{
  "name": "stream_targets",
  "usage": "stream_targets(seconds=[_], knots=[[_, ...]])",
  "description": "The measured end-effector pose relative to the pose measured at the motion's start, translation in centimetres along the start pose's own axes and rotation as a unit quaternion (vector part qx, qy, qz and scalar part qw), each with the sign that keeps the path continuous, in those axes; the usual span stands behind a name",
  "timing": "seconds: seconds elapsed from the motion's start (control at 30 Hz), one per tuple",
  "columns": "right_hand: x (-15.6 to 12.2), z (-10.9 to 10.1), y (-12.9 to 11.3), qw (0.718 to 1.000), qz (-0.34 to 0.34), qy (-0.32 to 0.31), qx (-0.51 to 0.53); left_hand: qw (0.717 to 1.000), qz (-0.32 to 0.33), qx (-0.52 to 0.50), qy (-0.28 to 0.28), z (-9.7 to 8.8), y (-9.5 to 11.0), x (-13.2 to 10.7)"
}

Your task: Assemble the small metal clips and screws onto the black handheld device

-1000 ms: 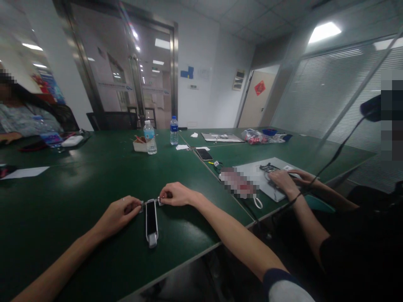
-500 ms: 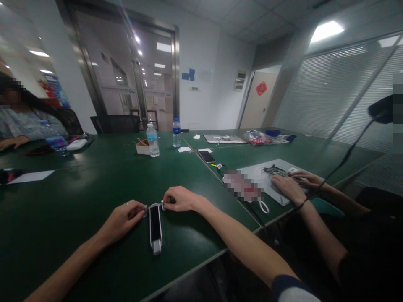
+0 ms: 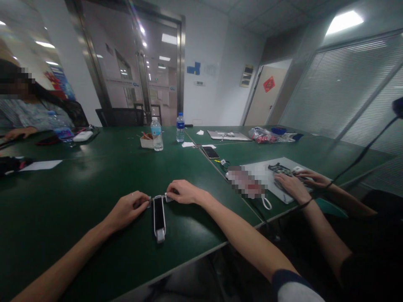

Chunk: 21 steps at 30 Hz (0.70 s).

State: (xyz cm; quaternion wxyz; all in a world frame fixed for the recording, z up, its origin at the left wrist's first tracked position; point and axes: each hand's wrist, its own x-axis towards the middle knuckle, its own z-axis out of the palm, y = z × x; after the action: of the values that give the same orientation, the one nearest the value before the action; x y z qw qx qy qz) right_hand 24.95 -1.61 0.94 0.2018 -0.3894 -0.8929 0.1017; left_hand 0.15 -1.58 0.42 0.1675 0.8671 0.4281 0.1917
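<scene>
Little but the viewpoint has moved since half a second ago: everything sits slightly higher and further right in view, while both hands keep their places about the slim device [image 3: 159,216]. That device lies flat on the green bench [image 3: 103,180], dark face up and long axis toward the wearer, which seems to give both arms an even reach. At its far end, to its left, the left hand [image 3: 128,207] has its fingers clamped on a small grey tab [image 3: 149,204]; to its right, the right hand [image 3: 184,191] pinches a small white tab [image 3: 167,197]. Wrists stay low, probably to steady the grip; whether the tabs join the device I cannot tell. Beyond the device stand two bottles [image 3: 157,137]; well to its right, a co-worker's hand [image 3: 291,186] touches a circuit board [image 3: 280,169].
</scene>
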Motion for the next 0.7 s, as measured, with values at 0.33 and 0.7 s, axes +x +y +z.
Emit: stream_targets(seconds=[0.33,0.7], knots=[[0.00,-0.23,-0.45,1.000,0.018,-0.004,0.017,1.000,0.006,0.012,0.009,0.26,-0.19,-0.17],[0.01,0.29,-0.58,1.000,0.022,-0.006,-0.002,1.000,-0.006,-0.009,-0.007,0.12,-0.13,-0.38]])
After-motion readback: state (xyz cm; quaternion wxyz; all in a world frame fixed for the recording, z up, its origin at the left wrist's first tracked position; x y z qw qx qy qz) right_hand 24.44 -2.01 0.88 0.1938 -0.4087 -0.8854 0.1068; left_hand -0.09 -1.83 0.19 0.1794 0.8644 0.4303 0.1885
